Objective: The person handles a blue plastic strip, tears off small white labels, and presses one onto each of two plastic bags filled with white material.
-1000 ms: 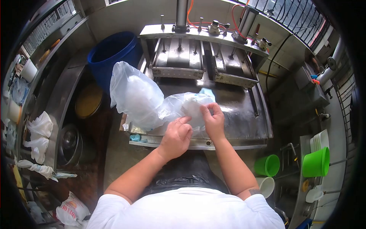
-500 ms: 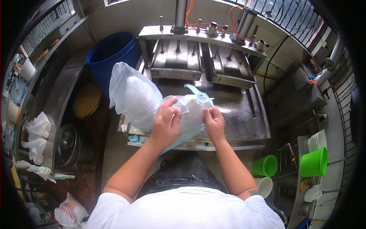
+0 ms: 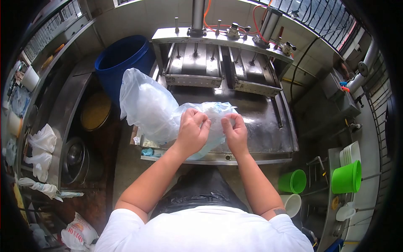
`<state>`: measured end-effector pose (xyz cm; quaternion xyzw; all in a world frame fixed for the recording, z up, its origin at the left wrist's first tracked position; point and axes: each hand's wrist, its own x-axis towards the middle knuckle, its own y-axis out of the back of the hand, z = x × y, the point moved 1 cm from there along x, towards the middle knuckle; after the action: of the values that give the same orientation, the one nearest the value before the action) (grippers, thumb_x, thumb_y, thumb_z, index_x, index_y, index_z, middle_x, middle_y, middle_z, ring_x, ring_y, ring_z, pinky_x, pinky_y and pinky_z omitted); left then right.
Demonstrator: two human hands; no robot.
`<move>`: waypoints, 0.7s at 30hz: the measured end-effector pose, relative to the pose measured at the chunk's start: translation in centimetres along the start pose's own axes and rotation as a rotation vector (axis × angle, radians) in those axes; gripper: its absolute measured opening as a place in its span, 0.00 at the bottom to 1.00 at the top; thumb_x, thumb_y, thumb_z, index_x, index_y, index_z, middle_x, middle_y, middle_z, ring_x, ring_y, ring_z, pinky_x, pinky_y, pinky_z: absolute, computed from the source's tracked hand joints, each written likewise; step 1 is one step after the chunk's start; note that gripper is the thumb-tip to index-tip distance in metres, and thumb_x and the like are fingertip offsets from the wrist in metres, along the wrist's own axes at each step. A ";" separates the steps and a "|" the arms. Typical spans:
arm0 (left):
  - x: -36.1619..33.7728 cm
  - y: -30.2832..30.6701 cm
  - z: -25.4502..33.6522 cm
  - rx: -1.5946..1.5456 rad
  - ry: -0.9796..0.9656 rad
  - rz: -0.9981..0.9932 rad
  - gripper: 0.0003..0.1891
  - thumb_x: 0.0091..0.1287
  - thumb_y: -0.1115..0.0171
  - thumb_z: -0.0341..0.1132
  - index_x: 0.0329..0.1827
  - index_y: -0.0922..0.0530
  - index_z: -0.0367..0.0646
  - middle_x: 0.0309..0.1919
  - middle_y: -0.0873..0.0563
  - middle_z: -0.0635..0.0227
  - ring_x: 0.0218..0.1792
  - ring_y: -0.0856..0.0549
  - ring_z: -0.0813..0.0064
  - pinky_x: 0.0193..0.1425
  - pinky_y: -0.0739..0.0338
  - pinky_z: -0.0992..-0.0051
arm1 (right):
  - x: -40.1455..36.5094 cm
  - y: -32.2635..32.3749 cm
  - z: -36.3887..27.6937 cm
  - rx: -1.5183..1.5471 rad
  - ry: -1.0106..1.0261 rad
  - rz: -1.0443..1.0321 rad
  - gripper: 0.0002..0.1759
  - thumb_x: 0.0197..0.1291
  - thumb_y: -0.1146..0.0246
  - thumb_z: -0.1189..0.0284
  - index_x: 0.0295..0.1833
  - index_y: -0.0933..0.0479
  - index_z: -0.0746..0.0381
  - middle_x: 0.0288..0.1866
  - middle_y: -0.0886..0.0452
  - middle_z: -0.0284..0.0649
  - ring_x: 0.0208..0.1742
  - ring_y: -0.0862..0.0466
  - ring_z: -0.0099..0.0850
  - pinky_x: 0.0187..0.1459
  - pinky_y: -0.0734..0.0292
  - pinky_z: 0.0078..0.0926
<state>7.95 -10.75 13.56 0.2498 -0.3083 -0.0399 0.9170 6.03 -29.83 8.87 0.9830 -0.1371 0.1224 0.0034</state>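
Pale, translucent plastic bags lie bunched at the front of the steel press table. The large puffed-up plastic bag (image 3: 147, 101) sits on the left, its crumpled side running toward my hands. Between them is a thinner bluish plastic bag (image 3: 215, 110), its top edge wrinkled. My left hand (image 3: 194, 129) pinches the plastic with thumb and forefinger, the other fingers curled. Close beside it, my right hand (image 3: 235, 131) also has thumb and forefinger together at the right edge of the thin bag. A bluish part hangs below my hands over the table's front edge.
Two perforated metal trays (image 3: 193, 80) hang under the press frame behind the bags. A blue barrel (image 3: 124, 59) stands behind left. To the right are green buckets (image 3: 345, 178) and a white bucket (image 3: 291, 204). A metal pot (image 3: 75, 159) stands low on the left.
My left hand has moved right and slightly down, closer to my right hand, its fingers more curled. The loose bluish strip above the bag has folded down. The puffed-up bag stays in place.
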 end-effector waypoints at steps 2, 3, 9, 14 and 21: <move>0.1 -0.3 -0.3 0.042 0.003 -0.006 0.06 0.70 0.31 0.31 0.43 0.16 0.37 0.45 0.17 0.52 0.52 0.20 0.50 0.60 0.25 0.55 | 0.2 0.0 -0.3 -0.217 0.086 0.026 0.16 0.73 0.26 0.60 0.49 0.18 0.62 0.40 0.19 0.32 0.38 0.26 0.21 0.41 0.30 0.20; 0.2 -0.4 -0.5 0.042 0.002 -0.008 0.06 0.70 0.31 0.31 0.43 0.16 0.37 0.45 0.17 0.52 0.52 0.20 0.50 0.60 0.25 0.55 | 0.2 0.0 -0.1 -0.216 0.086 0.028 0.16 0.73 0.26 0.60 0.49 0.18 0.62 0.40 0.19 0.32 0.38 0.26 0.21 0.41 0.30 0.20; 0.5 -0.7 -0.6 0.067 0.045 0.012 0.07 0.69 0.31 0.31 0.42 0.15 0.35 0.43 0.17 0.52 0.50 0.19 0.50 0.59 0.25 0.56 | -0.2 -0.7 -1.8 -0.221 0.105 0.040 0.16 0.69 0.23 0.62 0.46 0.20 0.62 0.41 0.21 0.34 0.41 0.23 0.25 0.44 0.26 0.26; 0.8 -0.8 -0.6 0.100 0.021 -0.003 0.07 0.69 0.31 0.33 0.41 0.15 0.38 0.44 0.16 0.52 0.52 0.20 0.48 0.60 0.26 0.52 | 0.3 -1.6 -2.7 -0.401 0.224 0.036 0.14 0.67 0.25 0.68 0.41 0.24 0.63 0.42 0.20 0.44 0.44 0.18 0.43 0.50 0.22 0.37; 1.2 -1.0 -1.5 0.159 -0.008 0.074 0.08 0.67 0.27 0.32 0.37 0.17 0.37 0.41 0.16 0.54 0.48 0.19 0.51 0.56 0.25 0.55 | 0.7 -1.4 -2.5 -0.386 0.275 -0.003 0.11 0.67 0.28 0.73 0.40 0.24 0.65 0.45 0.19 0.49 0.47 0.18 0.51 0.51 0.23 0.40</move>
<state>9.89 -11.21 12.75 0.3100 -0.3230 0.0174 0.8940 6.49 -28.62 11.55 0.9384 -0.1546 0.2268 0.2102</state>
